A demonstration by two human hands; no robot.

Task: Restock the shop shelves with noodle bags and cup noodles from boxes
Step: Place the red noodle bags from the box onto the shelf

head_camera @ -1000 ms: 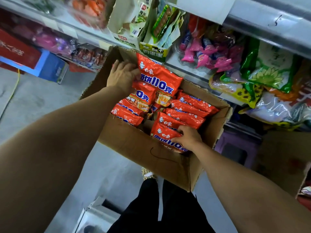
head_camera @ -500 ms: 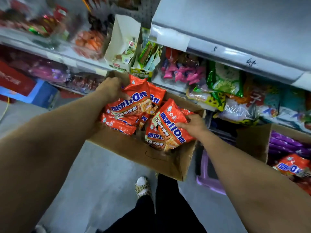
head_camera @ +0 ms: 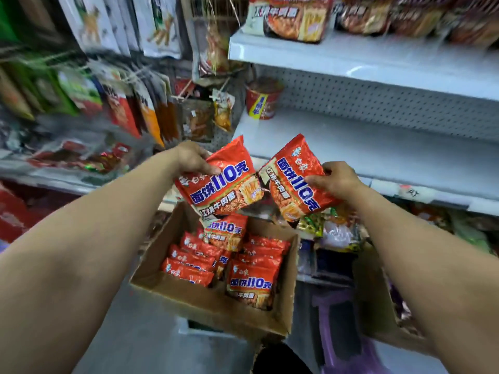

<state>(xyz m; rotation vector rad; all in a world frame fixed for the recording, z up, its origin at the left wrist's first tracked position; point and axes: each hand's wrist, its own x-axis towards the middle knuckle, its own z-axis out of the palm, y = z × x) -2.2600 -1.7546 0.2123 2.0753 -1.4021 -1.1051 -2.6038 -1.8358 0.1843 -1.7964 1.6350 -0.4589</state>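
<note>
My left hand (head_camera: 193, 159) grips a red noodle bag (head_camera: 221, 184) by its upper left edge, above the open cardboard box (head_camera: 205, 300). My right hand (head_camera: 334, 179) holds a second red noodle bag (head_camera: 293, 184) by its right side. Both bags hang in the air in front of the white middle shelf (head_camera: 364, 147). Several more red noodle bags (head_camera: 251, 276) lie in the box below. One red cup noodle (head_camera: 263, 99) stands at the shelf's left end.
Packs of noodles (head_camera: 291, 17) fill the top shelf. Hanging snack packets (head_camera: 135, 103) cover the rack on the left. A purple stool (head_camera: 337, 333) and a second brown box (head_camera: 378, 300) stand at the lower right. Snack bags (head_camera: 332, 228) lie on the lower shelf.
Both hands have lifted a noodle bag each out of the box, up to the height of the middle shelf. The view has tilted upward, so the upper shelves now show.
</note>
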